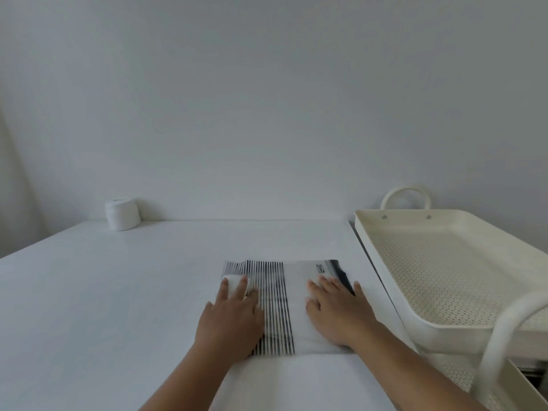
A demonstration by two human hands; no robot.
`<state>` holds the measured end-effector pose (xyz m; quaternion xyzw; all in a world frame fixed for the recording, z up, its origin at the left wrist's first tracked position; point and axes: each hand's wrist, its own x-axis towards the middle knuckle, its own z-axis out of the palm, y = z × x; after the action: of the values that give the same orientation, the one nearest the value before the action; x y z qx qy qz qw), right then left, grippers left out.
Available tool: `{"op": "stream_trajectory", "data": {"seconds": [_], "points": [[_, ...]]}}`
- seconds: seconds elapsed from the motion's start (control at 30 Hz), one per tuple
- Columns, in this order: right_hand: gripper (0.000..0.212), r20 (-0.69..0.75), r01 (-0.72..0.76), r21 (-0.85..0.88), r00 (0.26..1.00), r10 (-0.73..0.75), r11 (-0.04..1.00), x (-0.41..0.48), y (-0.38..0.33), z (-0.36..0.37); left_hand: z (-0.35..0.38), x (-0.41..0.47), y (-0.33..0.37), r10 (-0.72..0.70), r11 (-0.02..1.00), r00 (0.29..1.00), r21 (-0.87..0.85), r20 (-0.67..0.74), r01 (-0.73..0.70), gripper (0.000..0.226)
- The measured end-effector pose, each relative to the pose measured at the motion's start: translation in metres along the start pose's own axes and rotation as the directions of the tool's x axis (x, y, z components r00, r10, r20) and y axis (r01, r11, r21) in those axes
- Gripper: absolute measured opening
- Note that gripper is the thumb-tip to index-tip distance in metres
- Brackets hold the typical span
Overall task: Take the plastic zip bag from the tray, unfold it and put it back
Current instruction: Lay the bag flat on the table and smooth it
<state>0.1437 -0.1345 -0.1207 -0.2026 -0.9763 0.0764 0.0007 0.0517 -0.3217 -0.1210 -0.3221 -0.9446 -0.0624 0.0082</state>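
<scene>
The plastic zip bag [292, 287], clear with black stripes and a dark zip strip at its right end, lies flat on the white table near the front. My left hand [232, 314] rests palm down on its left part, fingers spread; a white fold of the bag curls over two fingertips. On the bag's right part my right hand [336, 310] presses flat beside the zip strip. The cream perforated tray [394, 295] stands to the right of the bag with nothing in it.
A white roll [122, 214] sits at the table's far left by the wall. The tray belongs to a cart with a curved handle [405, 194] at the back and a white post [501, 342] at the front right; a lower shelf shows beneath.
</scene>
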Motion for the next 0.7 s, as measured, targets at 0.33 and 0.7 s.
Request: {"op": "stream_trajectory", "data": {"seconds": [0.33,0.7], "points": [[0.050,-0.057,0.189,0.200,0.982,-0.181,0.961,0.027,-0.076,-0.005,0.009,0.000,0.000,0.012,0.999,0.999,-0.038,-0.042,-0.014,0.056],[0.064,0.007,-0.115,-0.050,0.993,0.116,0.992,0.021,0.011,0.005,0.001,0.010,0.004,0.012,0.997,1.000,0.073,-0.006,-0.011,0.059]]}}
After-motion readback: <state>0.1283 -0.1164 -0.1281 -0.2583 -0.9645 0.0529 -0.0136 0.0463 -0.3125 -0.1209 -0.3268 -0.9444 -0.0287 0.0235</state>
